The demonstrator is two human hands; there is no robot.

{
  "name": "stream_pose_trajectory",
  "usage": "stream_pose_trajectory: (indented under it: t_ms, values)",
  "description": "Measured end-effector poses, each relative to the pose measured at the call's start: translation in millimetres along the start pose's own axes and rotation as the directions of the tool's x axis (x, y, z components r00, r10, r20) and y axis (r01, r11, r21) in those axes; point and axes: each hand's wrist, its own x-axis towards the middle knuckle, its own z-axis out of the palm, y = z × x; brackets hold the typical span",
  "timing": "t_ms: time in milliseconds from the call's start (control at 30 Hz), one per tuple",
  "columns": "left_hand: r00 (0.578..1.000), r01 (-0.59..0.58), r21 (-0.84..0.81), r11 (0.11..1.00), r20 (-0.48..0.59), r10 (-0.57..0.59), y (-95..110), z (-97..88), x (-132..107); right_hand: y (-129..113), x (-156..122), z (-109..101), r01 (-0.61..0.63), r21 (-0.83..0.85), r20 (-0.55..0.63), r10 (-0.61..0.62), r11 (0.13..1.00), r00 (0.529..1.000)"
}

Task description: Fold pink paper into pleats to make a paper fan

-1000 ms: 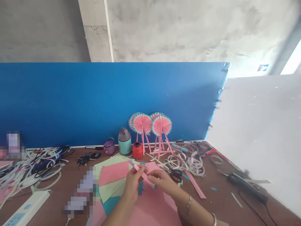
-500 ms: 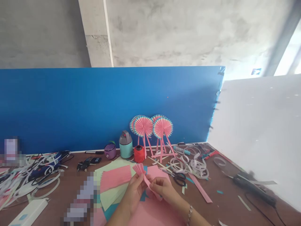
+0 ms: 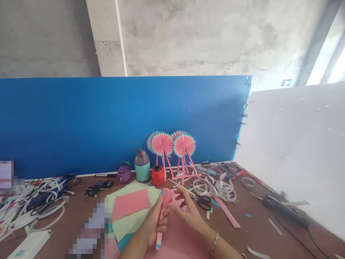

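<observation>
My left hand [image 3: 153,221] is wrapped round a folded pink paper strip [image 3: 167,195], pleated and fanned at its upper end. The lower end, with a blue and cream edge, pokes out below the fingers. Just to the right, my right hand [image 3: 190,214] has its fingers spread and bent, with nothing in them. Both hands are above a large pink sheet [image 3: 178,244]. Left of them, a creased pink paper [image 3: 131,203] lies on pale green sheets [image 3: 125,230]. Black-handled scissors [image 3: 204,203] rest beyond my right hand.
Pink paper fans [image 3: 162,144] stand against the blue partition [image 3: 81,122]. Beside them are a teal container [image 3: 142,171], a purple pot [image 3: 124,174] and a red spool [image 3: 157,176]. Curled white strips [image 3: 202,187] lie right, a tangle of strips and cables [image 3: 48,205] left.
My right hand has let go of the pink paper and opened. The paper has turned more upright in my left hand. The view has shifted slightly to the right.
</observation>
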Motion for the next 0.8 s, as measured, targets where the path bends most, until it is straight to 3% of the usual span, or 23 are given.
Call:
stream_pose_trajectory:
  t_ms: [200,333,500,667,800]
  values:
    - [0.965,0.154,0.166,0.974,0.188,-0.184,-0.6,-0.1,-4.9,17.9,7.6,1.3,-0.121,0.296,0.174,0.071,0.948,0.982]
    - [0.938,0.238,0.185,0.953,0.212,-0.276,0.0,-1.3,-2.3,19.8,10.8,3.3,-0.164,0.407,0.165,0.104,0.899,0.981]
    - [0.925,0.25,0.183,0.951,0.246,-0.291,-2.6,-5.6,-0.1,15.9,10.9,0.3,-0.29,0.466,0.298,0.16,0.836,0.941]
    - [0.925,0.267,0.21,0.941,0.217,-0.311,0.2,-4.8,-3.4,14.5,12.8,-5.7,-0.326,0.452,0.255,0.23,0.83,0.939]
    - [0.925,0.279,0.22,0.935,0.202,-0.323,2.5,-3.5,-4.8,13.5,13.5,-6.2,-0.263,0.455,0.218,0.179,0.851,0.959]
